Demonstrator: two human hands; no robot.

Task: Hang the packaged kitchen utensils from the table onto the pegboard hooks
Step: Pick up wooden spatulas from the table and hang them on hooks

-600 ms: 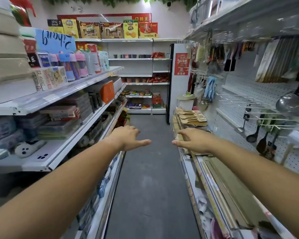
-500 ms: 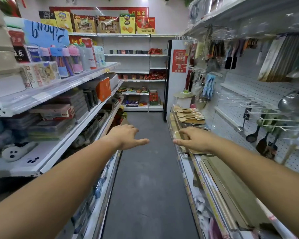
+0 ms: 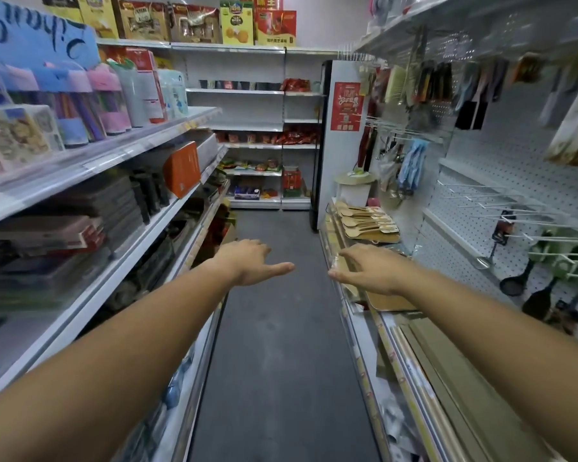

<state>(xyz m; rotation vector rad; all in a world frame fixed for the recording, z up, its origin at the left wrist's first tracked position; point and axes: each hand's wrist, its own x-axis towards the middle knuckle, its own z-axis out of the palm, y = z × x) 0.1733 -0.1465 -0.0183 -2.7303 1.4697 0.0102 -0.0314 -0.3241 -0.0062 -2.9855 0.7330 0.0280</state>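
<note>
Reaching forward with both arms down the shop aisle, you had your left hand [image 3: 251, 261] out over the grey floor [image 3: 281, 345], palm down, fingers relaxed and thumb stuck out to the right, holding nothing. Your right hand [image 3: 372, 270] hung over the front edge of the lower right-hand shelf [image 3: 397, 345], fingers loosely straight and thumb pointing left, gripping nothing. A wooden board [image 3: 392, 301] lay just under the wrist. Whether your fingertips touched the clear wrapping beneath them could not be told.

The packaged wooden spatulas [image 3: 367, 221] lay in a fanned pile further along that same shelf, beyond your right hand and apart from it, with their heads toward the aisle. Above and to the right of them rose the white pegboard [image 3: 514, 168], with white wire hooks [image 3: 481, 208] jutting from it. Lower on the board, black ladles and turners [image 3: 514, 281] hung from hooks, and a pair of blue gloves [image 3: 412, 165] hung near the far end. On your left, the shelves [image 3: 114, 161] carried blurred boxed goods, among them an orange box [image 3: 182, 168].
</note>
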